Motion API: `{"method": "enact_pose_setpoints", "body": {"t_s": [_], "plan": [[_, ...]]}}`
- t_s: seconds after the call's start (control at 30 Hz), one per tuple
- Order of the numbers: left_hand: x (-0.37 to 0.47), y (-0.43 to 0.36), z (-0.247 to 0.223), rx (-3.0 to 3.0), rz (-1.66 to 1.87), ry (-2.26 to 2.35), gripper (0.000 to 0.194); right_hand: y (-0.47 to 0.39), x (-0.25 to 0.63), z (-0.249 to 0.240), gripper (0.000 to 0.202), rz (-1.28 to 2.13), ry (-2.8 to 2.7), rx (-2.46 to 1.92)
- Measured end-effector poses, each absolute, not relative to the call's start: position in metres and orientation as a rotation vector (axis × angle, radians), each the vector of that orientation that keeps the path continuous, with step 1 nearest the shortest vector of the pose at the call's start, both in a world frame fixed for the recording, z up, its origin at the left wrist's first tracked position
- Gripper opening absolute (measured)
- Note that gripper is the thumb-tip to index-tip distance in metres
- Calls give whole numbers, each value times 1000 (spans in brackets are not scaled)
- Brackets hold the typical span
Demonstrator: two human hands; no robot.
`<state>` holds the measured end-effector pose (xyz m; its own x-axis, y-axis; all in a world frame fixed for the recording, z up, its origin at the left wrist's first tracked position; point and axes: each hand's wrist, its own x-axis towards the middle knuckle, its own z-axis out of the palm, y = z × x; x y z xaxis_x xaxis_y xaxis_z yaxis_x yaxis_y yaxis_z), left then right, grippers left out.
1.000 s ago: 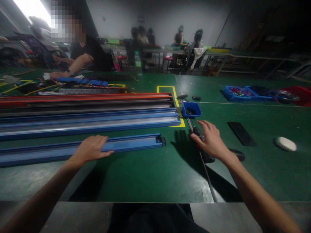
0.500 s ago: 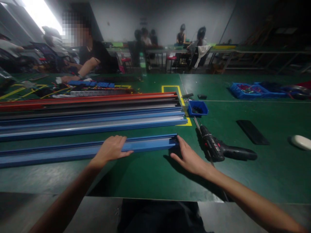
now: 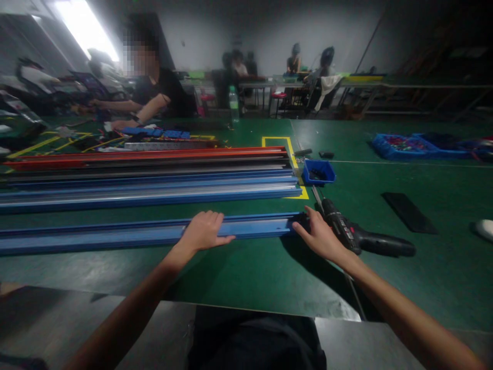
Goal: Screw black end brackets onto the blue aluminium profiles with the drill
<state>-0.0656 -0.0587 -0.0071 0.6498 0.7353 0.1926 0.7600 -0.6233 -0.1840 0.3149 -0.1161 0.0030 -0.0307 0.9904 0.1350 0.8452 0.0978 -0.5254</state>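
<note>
A long blue metal rail point(image 3: 127, 234) lies across the green table point(image 3: 250, 272) in front of me. My left hand point(image 3: 204, 231) rests flat on top of the rail near its middle. My right hand point(image 3: 319, 236) touches the rail's right end, with the fingers over the end cap. A black power drill point(image 3: 362, 237) lies on the table just right of my right hand.
Behind the rail lies a stack of blue, grey and red rails point(image 3: 154, 177). A small blue bin point(image 3: 318, 172) stands at their right end. A flat black piece point(image 3: 409, 211) and blue trays point(image 3: 400, 145) are to the right. A seated person point(image 3: 154, 95) works across the table.
My right hand left the drill and moved left to the end of the blue rail. The left hand stayed on the rail. The view has shifted leftward.
</note>
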Motion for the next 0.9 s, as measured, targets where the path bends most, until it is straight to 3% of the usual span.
{"method": "enact_pose_setpoints", "body": {"t_s": [0.27, 0.43, 0.57, 0.73, 0.9], "plan": [[-56, -65, -6, -2639, -183, -1238, 70, -116, 314, -3, 67, 348, -1906, -1853], [-60, -68, -7, -2662, -192, -1290, 78, -118, 313, -7, 66, 359, -1906, -1842], [-75, -60, -5, -2679, -337, -1448, 70, -116, 316, -6, 68, 374, -1931, -1833], [-131, -27, 11, -2387, -519, -1675, 64, -108, 324, 5, 73, 377, -2053, -1861], [-224, 11, 17, -2201, -312, -1737, 75, -77, 328, 32, 68, 266, -2212, -1802]]}}
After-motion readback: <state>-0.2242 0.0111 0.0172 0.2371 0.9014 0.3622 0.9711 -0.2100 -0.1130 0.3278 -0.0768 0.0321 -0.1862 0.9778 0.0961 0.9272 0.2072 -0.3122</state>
